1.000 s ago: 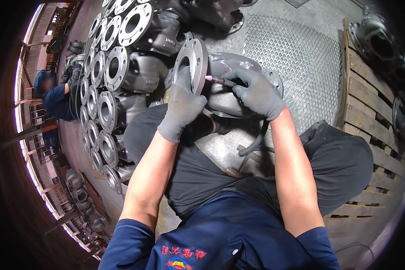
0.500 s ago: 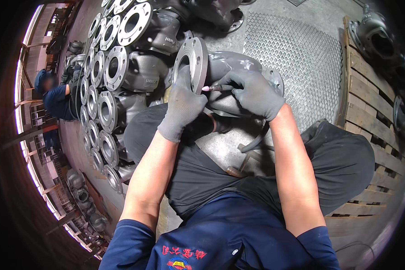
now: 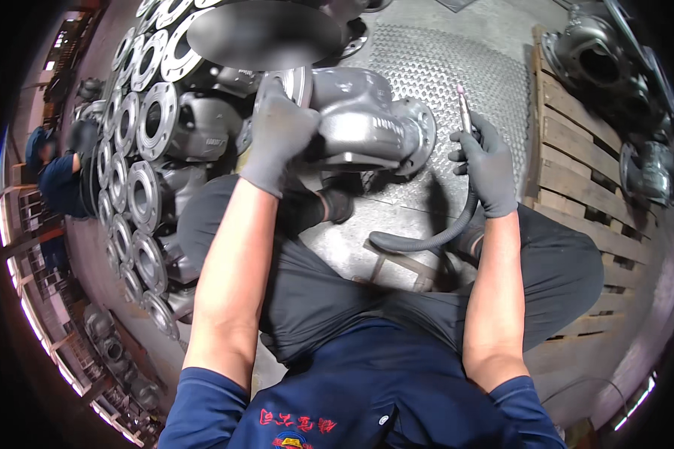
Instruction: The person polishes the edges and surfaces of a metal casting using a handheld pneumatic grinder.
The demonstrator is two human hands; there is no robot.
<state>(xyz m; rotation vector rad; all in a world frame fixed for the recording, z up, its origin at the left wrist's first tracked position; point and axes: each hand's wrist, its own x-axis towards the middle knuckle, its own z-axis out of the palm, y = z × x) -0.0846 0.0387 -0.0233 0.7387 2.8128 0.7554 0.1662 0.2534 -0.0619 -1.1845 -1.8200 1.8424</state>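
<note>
A grey cast-metal valve body (image 3: 359, 123) with round flanges lies on its side in front of me. My left hand (image 3: 283, 138), in a grey glove, is closed on the rim of its left flange; the fingertips are partly hidden there. To the right of the casting and apart from it, my gloved right hand (image 3: 490, 161) is closed round a slim air die grinder (image 3: 465, 112) held upright. A small pink grinding stone (image 3: 460, 89) sits at its tip. From the lower end of the grinder a dark ribbed hose (image 3: 427, 241) curves down between my legs.
Stacked flanged valve bodies (image 3: 153, 123) stand close on the left. A patterned metal plate (image 3: 457, 56) lies on the floor behind the casting. On the right is a wooden pallet (image 3: 584, 165) with more castings (image 3: 599, 63). At far left another person (image 3: 61, 179) is bent over.
My right hand has drawn the grinder away from the flange, to the right, and its tip now points up. The valve body has turned, its right flange now more visible. My left hand stays on it.
</note>
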